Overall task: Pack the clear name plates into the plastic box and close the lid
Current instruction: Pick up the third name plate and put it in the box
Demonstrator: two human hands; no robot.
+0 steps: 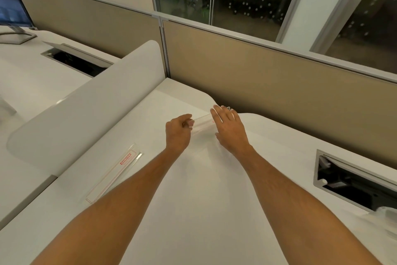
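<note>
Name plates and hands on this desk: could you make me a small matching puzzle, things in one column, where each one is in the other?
Things:
1. red-printed name plate
2. clear name plate
3. monitor
4. open cable hatch

Places:
A. far left, back of the neighbouring desk
B. held between left hand and right hand
C. right edge of the desk
D. flat beside the white divider

Pairs: 1-D, 2-B, 3-A, 4-C

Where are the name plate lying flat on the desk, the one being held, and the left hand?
flat name plate (117, 173): head view, middle of its clear face, below the red label.
held name plate (203, 124): head view, clear span between both hands.
left hand (177, 133): head view, back of the hand.
</note>
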